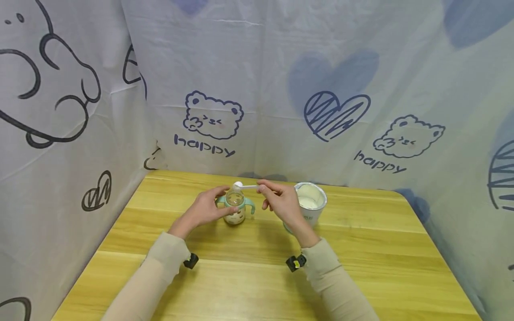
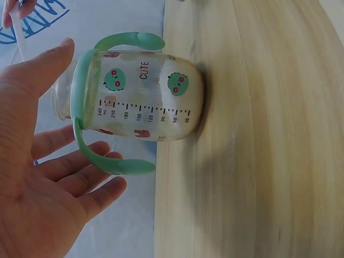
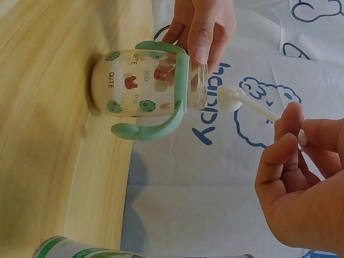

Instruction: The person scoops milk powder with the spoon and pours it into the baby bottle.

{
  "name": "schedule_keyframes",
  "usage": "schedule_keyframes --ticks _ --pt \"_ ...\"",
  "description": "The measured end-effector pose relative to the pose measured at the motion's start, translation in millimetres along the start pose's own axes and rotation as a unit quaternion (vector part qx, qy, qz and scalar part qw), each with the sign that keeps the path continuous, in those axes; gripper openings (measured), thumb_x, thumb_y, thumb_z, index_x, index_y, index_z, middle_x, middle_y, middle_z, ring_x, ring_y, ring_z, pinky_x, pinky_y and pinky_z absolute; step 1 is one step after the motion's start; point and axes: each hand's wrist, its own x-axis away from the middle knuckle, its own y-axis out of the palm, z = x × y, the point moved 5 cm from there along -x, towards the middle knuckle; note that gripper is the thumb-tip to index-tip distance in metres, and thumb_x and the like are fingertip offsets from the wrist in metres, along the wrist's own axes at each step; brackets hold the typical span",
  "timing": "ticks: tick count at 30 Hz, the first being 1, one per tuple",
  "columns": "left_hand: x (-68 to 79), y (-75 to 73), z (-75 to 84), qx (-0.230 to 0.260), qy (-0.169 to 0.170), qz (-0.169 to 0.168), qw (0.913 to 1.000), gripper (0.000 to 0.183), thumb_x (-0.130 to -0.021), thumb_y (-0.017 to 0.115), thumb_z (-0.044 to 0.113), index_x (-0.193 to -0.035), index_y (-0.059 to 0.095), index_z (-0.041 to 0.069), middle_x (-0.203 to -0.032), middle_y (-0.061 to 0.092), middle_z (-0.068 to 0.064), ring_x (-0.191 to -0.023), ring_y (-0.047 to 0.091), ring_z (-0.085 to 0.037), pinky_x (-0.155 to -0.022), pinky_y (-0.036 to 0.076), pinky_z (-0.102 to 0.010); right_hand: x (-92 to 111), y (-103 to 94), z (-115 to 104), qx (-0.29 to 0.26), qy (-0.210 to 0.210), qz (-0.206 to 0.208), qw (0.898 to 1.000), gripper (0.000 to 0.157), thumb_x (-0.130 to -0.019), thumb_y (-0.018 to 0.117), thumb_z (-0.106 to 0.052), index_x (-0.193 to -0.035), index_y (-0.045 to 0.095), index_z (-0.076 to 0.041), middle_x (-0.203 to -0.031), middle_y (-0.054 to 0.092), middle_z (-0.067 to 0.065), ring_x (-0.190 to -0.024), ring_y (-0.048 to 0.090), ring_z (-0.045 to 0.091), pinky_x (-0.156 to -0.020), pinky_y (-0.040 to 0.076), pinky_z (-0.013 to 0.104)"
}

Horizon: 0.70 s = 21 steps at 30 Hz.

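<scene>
A clear baby bottle [image 2: 145,102] with a green two-handled collar and printed cartoon faces stands upright on the table, pale powder or liquid low inside it. My left hand [image 1: 206,206] holds it about the neck, thumb on one side and fingers on the other. Between thumb and fingertips, my right hand [image 3: 306,183] pinches the handle of a white scoop [image 3: 229,99]. White powder is heaped in the scoop, which is just above the bottle's open mouth. Close to the right hand stands an open milk powder can [image 1: 314,215], pale powder visible inside.
The wooden table [image 1: 241,276] ends at the back against a pale cloth [image 1: 273,147] printed with bears and hearts. More cloth hangs at the left and right sides. Small black devices sit at both wrists.
</scene>
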Motion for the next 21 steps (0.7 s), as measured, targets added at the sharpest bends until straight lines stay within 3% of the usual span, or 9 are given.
schedule_keyframes --ticks 10,17,21 --pt "0.4 2.4 1.0 0.004 0.009 -0.001 0.9999 0.086 -0.088 0.082 0.055 -0.153 0.053 0.006 -0.148 0.062 -0.018 -0.136 0.06 -0.038 -0.115 0.048 -0.056 1.9 0.7 1.4 0.017 0.02 -0.009 1.0 0.025 -0.103 0.069 -0.022 -0.123 0.08 -0.012 -0.107 0.08 0.014 -0.056 0.064 0.01 -0.046 0.035 0.019" --pt "-1.2 4.6 -1.3 0.002 0.007 0.001 1.0 0.085 -0.088 0.082 0.052 -0.152 0.053 0.004 -0.15 0.061 -0.02 -0.137 0.059 -0.04 -0.117 0.047 -0.056 3.2 -0.2 2.4 0.044 0.0 -0.012 0.999 0.024 -0.102 0.068 -0.018 -0.12 0.081 -0.011 -0.103 0.081 0.012 -0.057 0.065 0.014 -0.043 0.032 0.02" --pt "-1.2 5.8 -2.0 0.002 0.006 0.0 1.0 0.086 -0.089 0.082 0.052 -0.153 0.052 0.002 -0.151 0.059 -0.021 -0.139 0.057 -0.041 -0.118 0.046 -0.057 5.3 -0.2 3.8 0.059 -0.014 -0.02 0.998 0.022 -0.103 0.068 -0.019 -0.12 0.081 -0.014 -0.086 0.079 0.009 -0.057 0.064 0.013 -0.042 0.032 0.021"
